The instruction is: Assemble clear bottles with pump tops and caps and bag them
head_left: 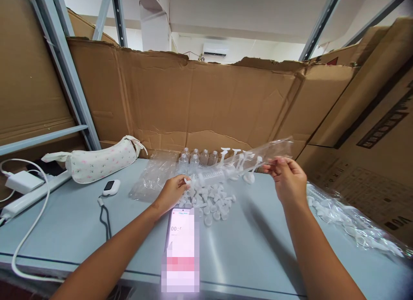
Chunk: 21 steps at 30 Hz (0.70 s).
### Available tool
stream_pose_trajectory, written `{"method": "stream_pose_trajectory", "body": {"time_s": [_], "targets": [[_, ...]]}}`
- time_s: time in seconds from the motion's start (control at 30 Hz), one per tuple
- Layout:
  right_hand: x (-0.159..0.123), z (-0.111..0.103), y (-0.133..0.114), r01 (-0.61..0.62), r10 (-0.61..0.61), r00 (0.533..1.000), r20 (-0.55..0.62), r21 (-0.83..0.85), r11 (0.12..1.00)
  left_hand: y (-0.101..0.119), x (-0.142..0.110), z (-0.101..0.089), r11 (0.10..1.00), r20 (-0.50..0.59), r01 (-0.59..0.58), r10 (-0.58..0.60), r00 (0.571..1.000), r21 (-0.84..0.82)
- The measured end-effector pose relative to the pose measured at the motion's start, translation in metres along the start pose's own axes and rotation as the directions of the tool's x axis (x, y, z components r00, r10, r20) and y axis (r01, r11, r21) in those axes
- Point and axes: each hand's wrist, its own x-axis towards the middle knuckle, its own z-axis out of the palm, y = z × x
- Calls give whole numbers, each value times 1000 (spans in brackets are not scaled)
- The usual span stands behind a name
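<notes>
My left hand (172, 191) is closed in a pinch at the white tip of a clear, ribbed bottle-like piece (214, 175). My right hand (288, 177) grips the edge of a clear plastic bag (274, 148), stretched toward the left over or around that piece; I cannot tell which. Below lies a heap of small white caps (216, 201). Several clear bottles (203, 158) stand upright behind my left hand. White pump-like parts (240, 159), long-stemmed, show beside and partly behind the bag. Another crumpled clear bag (151, 175) lies left of the bottles.
A phone (181, 244) with a lit screen lies in front of the caps. At left are a fabric pouch (100, 162), a small white device (111, 187), a power strip (35, 197) and a cable. A bag of white parts (351, 222) lies at right. Cardboard walls (206, 102) enclose the grey table (245, 252).
</notes>
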Motion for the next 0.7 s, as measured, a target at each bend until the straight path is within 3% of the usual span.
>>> {"method": "stream_pose_trajectory", "body": {"time_s": [0.1,0.2,0.27,0.33,0.4,0.53,0.6,0.7], "targets": [[5,-6,-12,160,-145,962,-230,50,986,6,-5,0,998,40,-25,23,999,56],[12,-17,-27,308,-239,854,-461,78,948,12,-12,3,993,115,-38,25,993,116],[16,-26,-36,371,-264,789,-554,88,924,16,-19,7,973,184,-61,19,983,224],[18,-34,-41,388,-259,758,-599,94,917,22,-26,12,928,293,-118,10,956,353],[19,-38,-42,354,-206,766,-609,132,926,27,-33,16,877,445,-223,11,896,427],[18,-33,-32,209,-48,846,-531,246,946,32,-44,26,775,654,-421,13,757,471],[14,-26,-23,146,1,882,-472,276,950,31,-45,29,713,677,-474,0,736,516],[6,-12,-9,58,63,927,-371,307,950,27,-43,34,606,657,-519,-8,754,603]]}}
